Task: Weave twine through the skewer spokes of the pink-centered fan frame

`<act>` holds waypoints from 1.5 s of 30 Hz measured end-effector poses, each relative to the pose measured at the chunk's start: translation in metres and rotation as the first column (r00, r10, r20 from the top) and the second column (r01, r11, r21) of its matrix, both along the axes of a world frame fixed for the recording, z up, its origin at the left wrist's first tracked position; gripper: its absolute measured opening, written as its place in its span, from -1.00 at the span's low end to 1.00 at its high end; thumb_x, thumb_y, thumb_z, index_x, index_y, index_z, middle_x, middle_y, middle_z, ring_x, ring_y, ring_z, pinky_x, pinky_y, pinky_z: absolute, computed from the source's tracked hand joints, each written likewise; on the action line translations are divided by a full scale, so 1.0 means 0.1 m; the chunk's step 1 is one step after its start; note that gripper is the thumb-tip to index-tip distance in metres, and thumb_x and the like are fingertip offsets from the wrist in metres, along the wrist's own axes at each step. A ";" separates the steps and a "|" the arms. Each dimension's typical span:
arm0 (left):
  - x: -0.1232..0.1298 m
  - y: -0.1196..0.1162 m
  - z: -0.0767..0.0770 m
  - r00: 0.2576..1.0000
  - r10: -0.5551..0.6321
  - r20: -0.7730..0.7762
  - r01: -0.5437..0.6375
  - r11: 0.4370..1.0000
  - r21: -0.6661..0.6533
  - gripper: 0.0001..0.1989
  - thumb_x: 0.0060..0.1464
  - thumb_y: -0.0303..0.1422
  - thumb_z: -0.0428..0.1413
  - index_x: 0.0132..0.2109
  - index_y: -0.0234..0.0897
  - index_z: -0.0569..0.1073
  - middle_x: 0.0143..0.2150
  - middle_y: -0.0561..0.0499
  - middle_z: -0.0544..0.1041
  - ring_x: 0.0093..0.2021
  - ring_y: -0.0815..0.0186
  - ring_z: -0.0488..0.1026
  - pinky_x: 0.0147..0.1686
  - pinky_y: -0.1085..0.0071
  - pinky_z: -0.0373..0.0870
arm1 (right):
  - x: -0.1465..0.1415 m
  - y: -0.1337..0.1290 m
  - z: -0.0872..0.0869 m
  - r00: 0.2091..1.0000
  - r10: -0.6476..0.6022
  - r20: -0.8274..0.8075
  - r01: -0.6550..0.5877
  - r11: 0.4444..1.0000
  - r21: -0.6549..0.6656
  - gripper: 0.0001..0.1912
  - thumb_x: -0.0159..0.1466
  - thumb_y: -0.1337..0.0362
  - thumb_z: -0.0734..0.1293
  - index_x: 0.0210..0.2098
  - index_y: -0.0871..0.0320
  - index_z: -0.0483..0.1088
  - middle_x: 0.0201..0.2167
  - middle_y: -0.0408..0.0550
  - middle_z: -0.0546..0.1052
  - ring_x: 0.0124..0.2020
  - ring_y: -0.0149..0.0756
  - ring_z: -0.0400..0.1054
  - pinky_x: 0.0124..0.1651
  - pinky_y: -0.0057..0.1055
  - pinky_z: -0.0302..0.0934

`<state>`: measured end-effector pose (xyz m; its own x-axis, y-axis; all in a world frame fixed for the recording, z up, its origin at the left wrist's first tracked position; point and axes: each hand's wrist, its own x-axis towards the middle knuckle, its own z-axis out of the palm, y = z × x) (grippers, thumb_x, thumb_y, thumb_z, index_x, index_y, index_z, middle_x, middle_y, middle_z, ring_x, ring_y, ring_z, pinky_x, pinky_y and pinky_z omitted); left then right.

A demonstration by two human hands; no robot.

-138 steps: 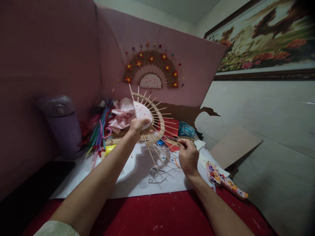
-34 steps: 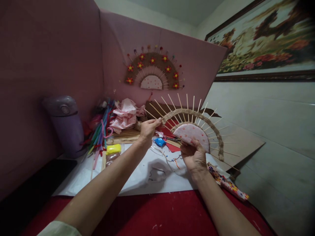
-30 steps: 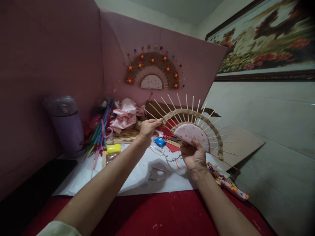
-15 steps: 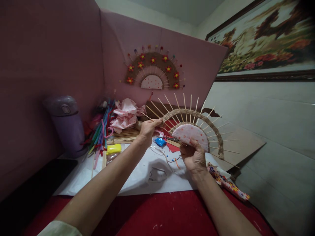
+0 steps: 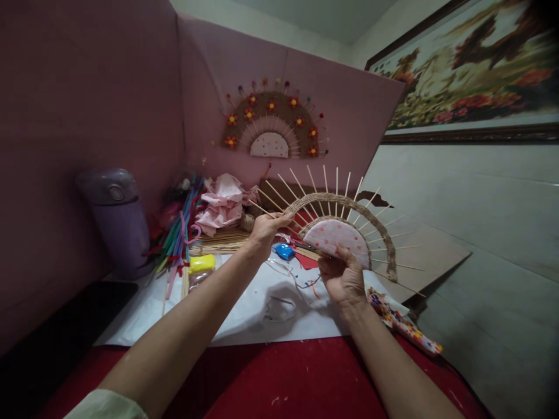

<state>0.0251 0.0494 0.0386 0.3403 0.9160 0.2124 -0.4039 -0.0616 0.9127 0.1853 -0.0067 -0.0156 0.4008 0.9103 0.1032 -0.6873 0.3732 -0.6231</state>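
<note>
Above the table I hold up a half-round fan (image 5: pixel 336 237), made of a white half-disc with red dots, thin wooden sticks spread outward and a band of twine (image 5: pixel 378 224) woven across them. My right hand (image 5: pixel 345 280) grips the half-disc at its lower edge, thumb on the front and fingers behind. My left hand (image 5: pixel 268 230) is closed at the left end of the woven band, pinching it near the outermost sticks; its fingertips are partly hidden. A finished-looking fan with red and yellow flowers (image 5: pixel 271 106) hangs on the pink board behind.
White paper (image 5: pixel 244 314) covers part of the red tabletop (image 5: pixel 288 378). To the left stand a purple bottle (image 5: pixel 120 227), colourful pipe cleaners (image 5: pixel 177 238) and a yellow clay packet (image 5: pixel 202 263). Crumpled pink cloth (image 5: pixel 222 201), a blue packet (image 5: pixel 285 251) and cardboard (image 5: pixel 437 256) lie behind.
The fan has shifted very slightly left, its sticks tilting a little. Both hands keep their hold, and the left hand has moved only slightly.
</note>
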 end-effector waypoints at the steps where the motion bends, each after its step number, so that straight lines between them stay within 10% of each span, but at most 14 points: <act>1: 0.00 0.00 0.00 1.000 -0.002 0.004 0.002 1.000 0.003 -0.79 -0.16 -0.29 0.21 -0.50 -0.39 0.44 -0.49 -0.11 0.53 -0.59 0.43 0.38 -0.64 0.54 0.18 | 0.00 0.00 0.00 1.000 -0.002 -0.006 0.002 1.000 -0.002 -0.74 -0.14 0.39 0.42 -0.46 0.15 0.30 -0.59 -0.28 0.46 -0.61 -0.48 0.31 -0.70 -0.62 0.11; 45: 0.00 0.04 -0.02 0.998 0.054 0.028 -0.053 0.999 -0.008 -0.85 -0.19 -0.36 0.20 -0.49 -0.38 0.42 -0.55 -0.07 0.51 -0.62 0.45 0.35 -0.66 0.56 0.16 | -0.04 -0.01 0.03 0.999 0.017 -0.048 -0.017 1.000 -0.010 -0.73 -0.18 0.42 0.42 -0.48 0.17 0.31 -0.62 -0.30 0.44 -0.67 -0.52 0.24 -0.76 -0.64 -0.02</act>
